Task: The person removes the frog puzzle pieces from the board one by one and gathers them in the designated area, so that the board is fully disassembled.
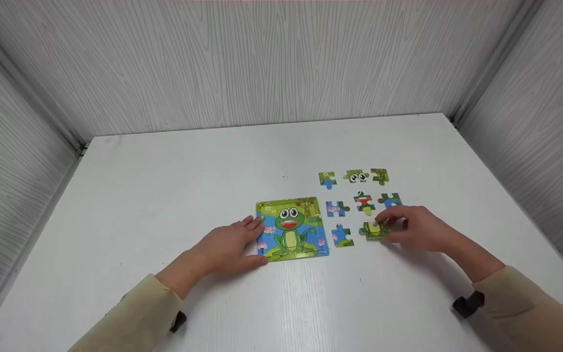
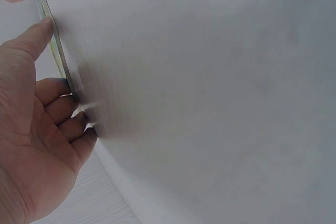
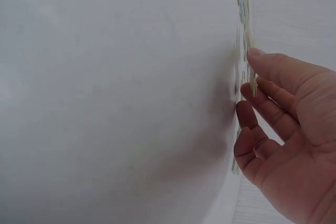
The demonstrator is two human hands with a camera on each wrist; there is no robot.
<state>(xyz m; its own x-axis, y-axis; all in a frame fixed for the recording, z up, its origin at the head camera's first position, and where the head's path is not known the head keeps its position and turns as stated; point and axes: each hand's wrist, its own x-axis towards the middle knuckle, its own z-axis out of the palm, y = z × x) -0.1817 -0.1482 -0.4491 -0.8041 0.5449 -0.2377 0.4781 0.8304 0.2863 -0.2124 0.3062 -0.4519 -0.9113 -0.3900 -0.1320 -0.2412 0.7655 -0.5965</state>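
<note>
A square puzzle board (image 1: 291, 234) printed with a smiling green frog lies flat on the white table. My left hand (image 1: 232, 247) rests at its left side, fingertips on the upper left edge and thumb at the lower left corner. In the left wrist view that hand's fingers (image 2: 52, 90) touch the board's edge. Further right, my right hand (image 1: 416, 227) pinches a puzzle piece (image 1: 372, 230) with the frog's belly and legs between thumb and fingers. The right wrist view shows this piece (image 3: 253, 80) edge-on, tilted slightly off the table.
Other loose pieces lie in rows right of the board: an eyes piece (image 1: 357, 176), a mouth piece (image 1: 364, 203), a blue-green corner piece (image 1: 342, 236) and several more. A piece (image 1: 390, 199) lies just beyond my right fingers. Grey wood-grain panels (image 1: 271, 63) wall the table.
</note>
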